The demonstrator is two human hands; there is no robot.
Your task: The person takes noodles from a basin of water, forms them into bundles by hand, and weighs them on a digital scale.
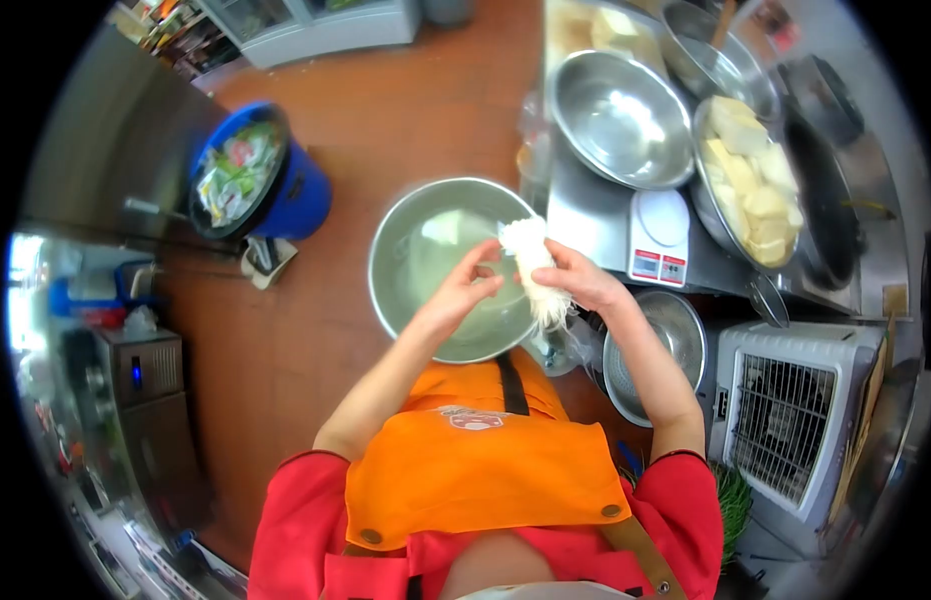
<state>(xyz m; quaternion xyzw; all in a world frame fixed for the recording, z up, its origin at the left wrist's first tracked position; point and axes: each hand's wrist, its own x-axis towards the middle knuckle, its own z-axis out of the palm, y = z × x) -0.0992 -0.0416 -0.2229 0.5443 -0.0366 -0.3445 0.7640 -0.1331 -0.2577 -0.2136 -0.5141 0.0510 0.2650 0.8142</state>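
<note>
My right hand (577,278) is wrapped around a bundle of thin white noodles (528,262), its loose ends fraying at the bottom. It is held above the right rim of a large metal basin (385,300). My left hand (467,285) is just left of the bundle, over the basin, with its fingers apart and curved; nothing shows in it. Cloudy liquid fills the basin, and a pale lump (443,228) lies in it, too blurred to name.
On the right counter are an empty steel bowl (620,120), a white scale (659,235) and a bowl of pale peeled pieces (750,185). Below stand a perforated metal bowl (675,335) and a grey air cooler (785,420). A blue bin (303,195) stands left.
</note>
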